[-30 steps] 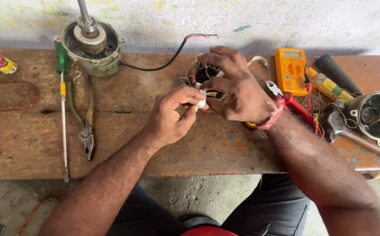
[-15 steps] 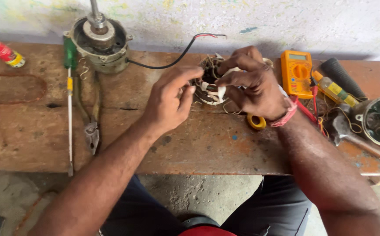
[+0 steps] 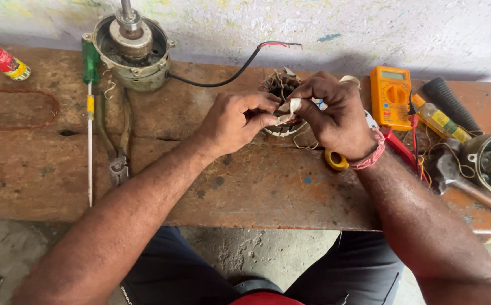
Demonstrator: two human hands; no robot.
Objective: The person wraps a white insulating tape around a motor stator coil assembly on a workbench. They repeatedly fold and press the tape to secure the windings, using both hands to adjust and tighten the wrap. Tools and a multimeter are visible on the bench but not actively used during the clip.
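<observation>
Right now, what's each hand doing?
Left hand: closed, pinching the white strip.
Right hand: closed, pinching the same strip over the motor coil.

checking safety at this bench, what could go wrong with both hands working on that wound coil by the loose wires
1. The left hand and right hand pinch a pale strip over the coil; thin windings could snag or break.
2. The yellow tape roll sits by the right wrist; a nudge could roll it off.
3. Tangled leads beside the meter could catch the forearm.
</observation>
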